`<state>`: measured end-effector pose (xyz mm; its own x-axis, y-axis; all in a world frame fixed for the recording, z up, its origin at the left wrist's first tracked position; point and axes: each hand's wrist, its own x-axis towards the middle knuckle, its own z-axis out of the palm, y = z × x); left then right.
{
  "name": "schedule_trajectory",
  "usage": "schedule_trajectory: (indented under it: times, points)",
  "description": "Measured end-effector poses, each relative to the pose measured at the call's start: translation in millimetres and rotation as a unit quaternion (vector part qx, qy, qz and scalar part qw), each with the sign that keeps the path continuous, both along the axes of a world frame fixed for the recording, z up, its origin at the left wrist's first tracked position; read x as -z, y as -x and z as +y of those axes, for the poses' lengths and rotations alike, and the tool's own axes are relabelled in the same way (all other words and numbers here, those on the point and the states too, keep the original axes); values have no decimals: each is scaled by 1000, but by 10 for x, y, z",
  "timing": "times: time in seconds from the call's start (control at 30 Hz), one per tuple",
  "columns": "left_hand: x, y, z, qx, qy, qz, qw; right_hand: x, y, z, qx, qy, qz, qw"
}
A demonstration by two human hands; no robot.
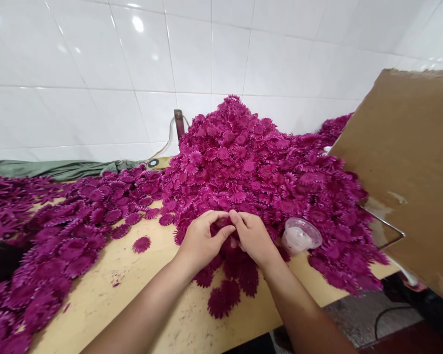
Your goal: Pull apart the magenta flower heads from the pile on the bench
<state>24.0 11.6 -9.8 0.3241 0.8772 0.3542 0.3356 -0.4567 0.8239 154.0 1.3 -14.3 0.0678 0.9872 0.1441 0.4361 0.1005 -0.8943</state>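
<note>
Both of my hands meet at the near foot of a big heap of magenta flower pieces with fringed petals. My left hand is curled, its thumb and index finger bent toward the right fingertips. Thumb and fingers are pinched together on my right hand, touching the left index fingertip. Purple shows between the fingers, but whether it is a held piece or the heap behind, I cannot tell. Below the hands, several loose flower pieces lie on the table. A clear plastic cup with whitish contents stands right of my right hand.
More flower pieces spread along the left side, with a single one apart. A large brown cardboard sheet leans at the right. Behind are a white tiled wall, a green cloth and a dark upright bracket.
</note>
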Motion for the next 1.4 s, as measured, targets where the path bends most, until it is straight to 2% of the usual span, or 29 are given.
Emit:
schedule_trajectory:
  times: [0.13,0.23,0.37,0.4,0.47,0.57,0.67,0.8,0.87,0.93,1.03,1.13,1.2,1.27,1.4]
  points:
    - [-25,-43,-6,-58,42,-51,996,-35,26,-50,-104,48,159,981]
    - [-58,-14,42,-80,101,-131,983,-60,56,-117,-146,48,202,967]
    - [-97,167,226,-195,99,-238,946,8,50,-180,-133,52,205,968]
    - [-95,222,274,-220,87,-229,944,43,38,-182,-122,56,199,971]
    - [-73,311,335,-237,47,-146,959,112,7,-164,-90,62,178,978]
    - [-21,335,297,-239,-55,11,969,172,-29,-93,-31,45,151,987]
    - [-8,244,145,-203,-124,91,967,169,-29,-24,-14,36,141,989]
    - [-31,70,-41,-47,-93,133,986,124,3,-31,-82,90,181,976]
    - [-30,-5,-77,-19,-59,125,990,98,14,-72,-129,110,228,959]
    - [-26,-51,-69,-31,-3,69,997,72,20,-121,-157,110,266,945]
    - [-46,-39,28,-72,91,-76,990,51,31,-186,-170,79,270,944]
    - [-77,78,199,-165,91,-179,966,67,31,-221,-156,77,225,959]
    - [-76,180,301,-200,72,-166,963,88,8,-218,-129,67,170,975]
    - [-52,259,344,-201,33,-97,974,101,-30,-191,-93,21,106,990]
    - [-2,266,229,-188,-67,20,980,97,-79,-115,-31,-44,50,997]
